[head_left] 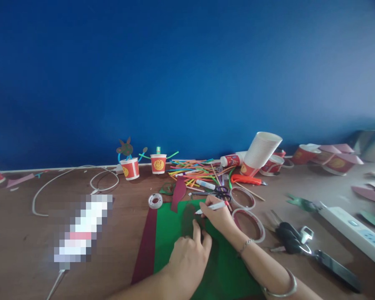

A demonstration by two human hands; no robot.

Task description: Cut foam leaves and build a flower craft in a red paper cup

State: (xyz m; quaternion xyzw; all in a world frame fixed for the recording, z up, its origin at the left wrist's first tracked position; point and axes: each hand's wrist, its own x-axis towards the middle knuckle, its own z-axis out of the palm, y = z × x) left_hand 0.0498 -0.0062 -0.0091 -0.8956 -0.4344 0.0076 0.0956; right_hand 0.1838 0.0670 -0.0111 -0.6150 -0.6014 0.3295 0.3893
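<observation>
A green paper sheet [168,233] lies in front of me, partly over a maroon sheet [144,246]. My right hand [217,214] grips a white marker [215,206] with a red end, its tip close above the green sheet. Pressed on that sheet, my left hand [192,252] has its index finger stretched forward and holds nothing I can make out. A dark patch under its fingertips could be shadow or another piece. At the sheet's far edge lie a maroon paper cutout [178,193], a small tape roll [155,201] and scissors [220,193].
Colourful straws [190,170], a glue stick [205,184] and a cutter [246,179] lie behind. Stacked paper cups [261,152] lean near the wall. Two decorated cups, one with ears [130,168], stand left of the straws. Rightward are tape rings [261,229], keys [289,237] and a power strip [356,229].
</observation>
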